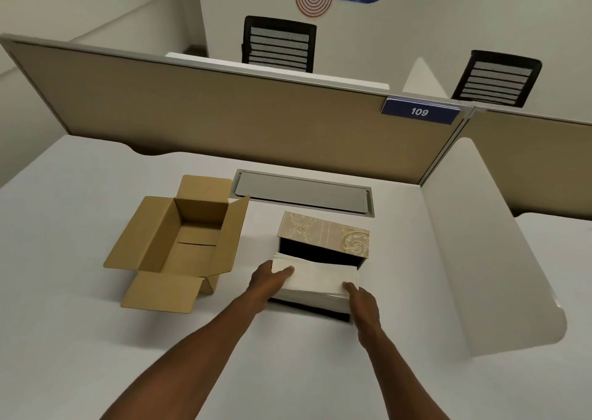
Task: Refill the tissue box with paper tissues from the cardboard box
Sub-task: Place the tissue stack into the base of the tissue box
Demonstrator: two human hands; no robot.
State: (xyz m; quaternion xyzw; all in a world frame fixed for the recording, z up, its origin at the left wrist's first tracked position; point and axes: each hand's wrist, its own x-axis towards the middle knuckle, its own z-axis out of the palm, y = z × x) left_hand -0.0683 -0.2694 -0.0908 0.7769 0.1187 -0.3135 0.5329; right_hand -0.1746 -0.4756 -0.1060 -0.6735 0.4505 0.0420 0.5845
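Note:
A gold-patterned tissue box (323, 237) stands on the white desk (80, 323) with its dark inside facing me. A thick stack of white paper tissues (317, 280) sits in its lower part and sticks out toward me. My left hand (270, 280) grips the stack's left end, thumb on top. My right hand (362, 301) holds the stack's right near corner. To the left, a brown cardboard box (179, 246) lies with its flaps spread; its inside shows only cardboard.
A grey cable-tray lid (304, 192) is set into the desk behind both boxes. A beige partition (224, 115) with a blue "109" tag closes off the back, and a white divider (493, 243) walls the right side. Two black chairs stand beyond.

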